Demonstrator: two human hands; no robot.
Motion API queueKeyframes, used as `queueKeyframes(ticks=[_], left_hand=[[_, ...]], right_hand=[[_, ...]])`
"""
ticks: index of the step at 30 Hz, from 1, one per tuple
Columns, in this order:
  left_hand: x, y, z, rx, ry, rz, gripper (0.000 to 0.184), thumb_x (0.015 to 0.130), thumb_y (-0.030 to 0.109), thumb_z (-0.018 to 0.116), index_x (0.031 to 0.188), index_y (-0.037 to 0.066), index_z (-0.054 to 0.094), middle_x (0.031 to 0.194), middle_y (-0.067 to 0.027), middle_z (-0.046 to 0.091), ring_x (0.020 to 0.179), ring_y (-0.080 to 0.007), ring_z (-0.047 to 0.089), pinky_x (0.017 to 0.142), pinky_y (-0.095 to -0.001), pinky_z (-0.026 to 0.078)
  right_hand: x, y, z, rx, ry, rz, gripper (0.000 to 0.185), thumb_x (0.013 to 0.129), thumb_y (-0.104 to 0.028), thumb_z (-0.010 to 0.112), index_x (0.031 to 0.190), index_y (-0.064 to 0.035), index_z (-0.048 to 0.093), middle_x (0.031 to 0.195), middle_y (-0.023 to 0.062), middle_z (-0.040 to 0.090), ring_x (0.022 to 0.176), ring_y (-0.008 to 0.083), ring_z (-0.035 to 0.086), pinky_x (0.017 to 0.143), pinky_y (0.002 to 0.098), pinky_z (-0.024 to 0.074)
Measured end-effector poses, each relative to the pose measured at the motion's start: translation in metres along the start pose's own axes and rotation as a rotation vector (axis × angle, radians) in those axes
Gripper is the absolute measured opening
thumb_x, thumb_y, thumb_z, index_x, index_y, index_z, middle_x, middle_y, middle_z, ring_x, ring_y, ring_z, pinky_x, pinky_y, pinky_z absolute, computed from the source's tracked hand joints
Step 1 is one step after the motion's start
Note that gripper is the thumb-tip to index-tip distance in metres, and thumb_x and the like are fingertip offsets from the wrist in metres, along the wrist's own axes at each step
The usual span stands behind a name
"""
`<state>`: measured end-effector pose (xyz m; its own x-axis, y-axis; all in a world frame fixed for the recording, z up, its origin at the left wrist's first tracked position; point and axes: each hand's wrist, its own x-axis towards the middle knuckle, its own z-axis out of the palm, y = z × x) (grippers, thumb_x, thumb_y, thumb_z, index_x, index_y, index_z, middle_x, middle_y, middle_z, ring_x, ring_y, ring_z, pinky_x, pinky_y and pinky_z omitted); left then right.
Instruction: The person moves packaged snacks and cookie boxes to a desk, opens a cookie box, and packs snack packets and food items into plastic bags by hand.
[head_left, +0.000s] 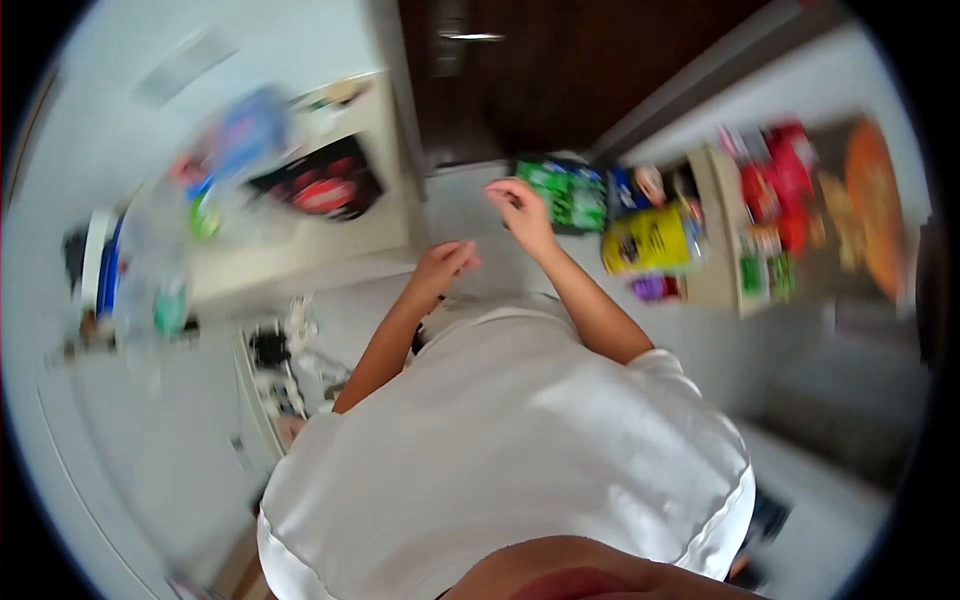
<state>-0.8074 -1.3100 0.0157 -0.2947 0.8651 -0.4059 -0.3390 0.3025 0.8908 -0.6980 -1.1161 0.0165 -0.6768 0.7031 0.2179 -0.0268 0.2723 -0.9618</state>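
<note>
My left hand [446, 268] hovers in front of my waist, fingers loosely bent and a little apart, with nothing visible in it. Farther forward and to the right, my right hand [521, 212] is raised over the floor, fingers curved with a gap by the thumb, and it too shows nothing held. Closest to the right hand is a green printed pack [565, 195] on the floor by the door. A yellow bag [648, 240] lies to the right of it. Both hands are slightly blurred.
To the left stands a pale table [370, 240] bearing a black-and-red package [325, 182] and blurred plastic bags [250, 130]. A dark door [560, 80] with a metal handle is ahead. Along the right, a shelf [722, 230] holds red packets [775, 185] and an orange round thing [876, 210].
</note>
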Motion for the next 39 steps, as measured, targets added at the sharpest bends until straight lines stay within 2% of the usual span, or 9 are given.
queueKeyframes(ticks=[4,6,8,10,11,18,23,34,39], left_hand=[[0.039,-0.018,0.056,0.113,-0.237,-0.112,0.034,0.104,0.039,0.065,0.098,0.008,0.076,0.095,0.0006,0.073,0.083,-0.0082,0.062,0.075,-0.0270,0.049],[0.049,-0.015,0.104,0.167,-0.340,-0.130,0.033,0.104,0.039,0.065,0.096,0.008,0.076,0.094,0.0007,0.073,0.083,-0.0080,0.062,0.075,-0.0266,0.049],[0.045,-0.001,0.152,0.289,-0.373,-0.102,0.031,0.103,0.036,0.068,0.089,0.008,0.073,0.094,0.0005,0.073,0.083,-0.0078,0.062,0.075,-0.0258,0.048],[0.060,-0.004,0.221,0.361,-0.456,-0.094,0.029,0.101,0.034,0.070,0.089,0.009,0.072,0.094,0.0007,0.073,0.083,-0.0076,0.062,0.075,-0.0256,0.048],[0.065,-0.007,0.247,0.389,-0.487,-0.083,0.026,0.100,0.032,0.072,0.089,0.009,0.071,0.094,0.0009,0.072,0.084,-0.0073,0.062,0.075,-0.0254,0.048],[0.089,-0.066,0.431,0.381,-0.629,-0.109,0.021,0.099,0.029,0.073,0.103,0.009,0.073,0.099,0.0012,0.073,0.085,-0.0079,0.062,0.077,-0.0254,0.049],[0.087,-0.051,0.531,0.379,-0.765,-0.203,0.023,0.102,0.030,0.069,0.110,0.009,0.073,0.102,-0.0004,0.073,0.092,-0.0101,0.066,0.079,-0.0259,0.051],[0.233,-0.103,0.713,0.454,-0.761,-0.264,0.037,0.105,0.034,0.062,0.133,0.011,0.069,0.114,-0.0015,0.075,0.096,-0.0125,0.068,0.081,-0.0293,0.053],[0.329,-0.121,0.830,0.369,-0.706,-0.161,0.037,0.106,0.024,0.054,0.138,0.008,0.064,0.121,-0.0038,0.073,0.099,-0.0138,0.068,0.080,-0.0284,0.054]], right_hand=[[-0.058,-0.009,-0.097,-0.057,0.188,0.089,0.010,0.093,-0.009,0.078,0.102,-0.0048,0.076,0.093,-0.0004,0.068,0.076,0.0062,0.055,0.070,0.0212,0.0454],[-0.091,-0.011,-0.143,0.031,0.283,0.244,0.007,0.093,-0.008,0.079,0.097,-0.0043,0.076,0.087,-0.0037,0.066,0.068,0.0033,0.049,0.065,0.0190,0.0426],[-0.128,0.001,-0.184,0.023,0.396,0.182,0.007,0.095,-0.008,0.077,0.100,-0.0042,0.075,0.085,-0.0047,0.068,0.069,0.0024,0.052,0.065,0.0183,0.0435],[-0.173,0.015,-0.244,0.295,0.570,0.177,0.011,0.097,-0.009,0.075,0.107,-0.0043,0.073,0.088,-0.0037,0.071,0.074,0.0019,0.057,0.067,0.0184,0.0454],[-0.195,0.019,-0.268,0.253,0.533,0.206,0.014,0.101,-0.012,0.071,0.113,-0.0047,0.071,0.092,-0.0020,0.073,0.079,0.0030,0.062,0.070,0.0197,0.0477],[-0.304,0.018,-0.413,0.238,0.589,0.302,0.019,0.106,-0.020,0.064,0.117,-0.0052,0.071,0.093,0.0012,0.072,0.084,0.0072,0.066,0.072,0.0238,0.0502],[-0.343,0.023,-0.485,0.266,0.709,0.326,0.021,0.106,-0.020,0.063,0.118,-0.0048,0.070,0.092,0.0017,0.072,0.084,0.0095,0.067,0.071,0.0241,0.0503],[-0.380,0.038,-0.650,0.254,0.819,0.429,0.020,0.107,-0.021,0.062,0.117,-0.0051,0.070,0.091,0.0014,0.072,0.080,0.0075,0.062,0.072,0.0233,0.0498],[-0.377,0.026,-0.761,0.182,0.901,0.482,0.020,0.107,-0.019,0.061,0.118,-0.0051,0.071,0.092,0.0009,0.072,0.079,0.0070,0.060,0.073,0.0234,0.0496]])
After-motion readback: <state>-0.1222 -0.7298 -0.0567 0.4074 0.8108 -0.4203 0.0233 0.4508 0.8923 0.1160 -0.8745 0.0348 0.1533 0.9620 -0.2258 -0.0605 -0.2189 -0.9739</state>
